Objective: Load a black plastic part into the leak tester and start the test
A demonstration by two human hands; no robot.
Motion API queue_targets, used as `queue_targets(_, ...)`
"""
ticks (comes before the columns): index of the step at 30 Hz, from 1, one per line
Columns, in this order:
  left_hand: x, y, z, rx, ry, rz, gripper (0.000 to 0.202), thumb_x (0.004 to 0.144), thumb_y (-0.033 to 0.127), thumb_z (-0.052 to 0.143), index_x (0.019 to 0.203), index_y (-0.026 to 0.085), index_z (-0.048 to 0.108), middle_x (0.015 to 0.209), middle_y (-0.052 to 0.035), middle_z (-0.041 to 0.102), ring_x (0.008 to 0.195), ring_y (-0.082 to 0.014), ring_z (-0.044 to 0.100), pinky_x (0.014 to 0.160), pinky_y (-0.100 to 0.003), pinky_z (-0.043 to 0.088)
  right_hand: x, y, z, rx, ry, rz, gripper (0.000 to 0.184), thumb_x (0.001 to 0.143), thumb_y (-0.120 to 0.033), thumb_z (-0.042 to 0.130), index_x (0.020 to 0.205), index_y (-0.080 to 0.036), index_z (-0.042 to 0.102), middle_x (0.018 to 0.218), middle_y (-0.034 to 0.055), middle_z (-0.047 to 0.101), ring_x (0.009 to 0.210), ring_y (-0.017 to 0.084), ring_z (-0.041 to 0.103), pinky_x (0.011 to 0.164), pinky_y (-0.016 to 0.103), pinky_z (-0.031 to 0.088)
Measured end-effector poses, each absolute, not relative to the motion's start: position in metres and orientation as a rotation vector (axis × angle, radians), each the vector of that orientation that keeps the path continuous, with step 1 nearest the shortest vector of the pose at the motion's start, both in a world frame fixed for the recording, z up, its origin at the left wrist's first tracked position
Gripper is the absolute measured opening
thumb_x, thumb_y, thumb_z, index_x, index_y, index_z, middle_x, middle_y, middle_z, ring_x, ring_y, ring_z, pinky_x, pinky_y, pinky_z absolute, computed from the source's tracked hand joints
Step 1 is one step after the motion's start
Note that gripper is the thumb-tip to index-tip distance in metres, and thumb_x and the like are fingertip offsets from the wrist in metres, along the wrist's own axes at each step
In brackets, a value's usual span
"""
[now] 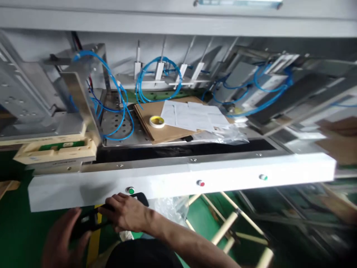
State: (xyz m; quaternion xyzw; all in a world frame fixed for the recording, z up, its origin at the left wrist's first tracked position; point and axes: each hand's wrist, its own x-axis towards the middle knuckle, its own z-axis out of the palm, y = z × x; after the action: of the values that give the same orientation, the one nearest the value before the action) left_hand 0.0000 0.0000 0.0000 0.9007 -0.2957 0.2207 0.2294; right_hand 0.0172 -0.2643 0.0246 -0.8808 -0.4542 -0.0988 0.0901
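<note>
My right hand [125,213] is curled around a flat black object [139,198] just below the white front rail [181,180] of a machine, close to a green button [131,191]. My left hand [60,242] is at the lower left, blurred, with its fingers around the other end of a dark object [83,223]. I cannot make out whether both hands hold one piece. A red button [200,183] and a second green button [262,177] sit further right on the rail.
On the machine bed lie cardboard sheets [164,130], white papers [195,116], a roll of yellow tape [157,121] and clear plastic bags [223,136]. Blue air hoses [117,96] loop over the metal plate. A wooden fixture holding a green board [58,149] sits left.
</note>
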Motion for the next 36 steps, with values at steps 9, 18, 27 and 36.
queue_targets(9,0.046,-0.159,0.002,2.34,-1.216,0.605,0.058,0.104,0.045,0.062,0.156,0.024,0.047,0.121,-0.0125,0.075,0.103,-0.0309,0.075,0.084,-0.039,0.059,-0.062,-0.391,0.026,-2.701,-0.557,-0.741,0.036,0.102,-0.03,0.063,0.137,-0.021,0.067,0.127,0.0136,0.072,0.127,0.027,0.063,0.108,0.046,0.053)
queue_targets(18,0.105,-0.221,-0.003,2.361,-1.289,0.551,0.047,0.107,0.047,0.056,0.143,0.017,0.056,0.115,-0.0137,0.074,0.104,-0.0313,0.071,0.09,-0.043,0.055,-0.07,-0.455,-0.053,-2.783,-0.004,-0.865,0.029,0.104,-0.02,0.062,0.131,-0.023,0.071,0.125,0.012,0.075,0.129,0.026,0.063,0.109,0.046,0.052)
queue_targets(27,0.108,-0.232,-0.014,2.341,-1.364,0.457,0.049,0.105,0.046,0.06,0.145,0.018,0.056,0.118,-0.0142,0.073,0.106,-0.0302,0.07,0.089,-0.042,0.056,-0.076,-0.456,-0.069,-2.701,-0.01,-0.898,0.03,0.106,-0.02,0.058,0.132,-0.026,0.072,0.124,0.0094,0.076,0.124,0.026,0.064,0.103,0.044,0.052)
queue_targets(36,0.113,-0.24,-0.02,2.31,-1.353,0.396,0.045,0.105,0.042,0.06,0.143,0.019,0.057,0.121,-0.0136,0.072,0.108,-0.0302,0.069,0.087,-0.041,0.057,-0.075,-0.46,-0.067,-2.674,-0.052,-0.933,0.032,0.107,-0.019,0.056,0.134,-0.026,0.071,0.121,0.0088,0.076,0.123,0.026,0.063,0.106,0.045,0.051)
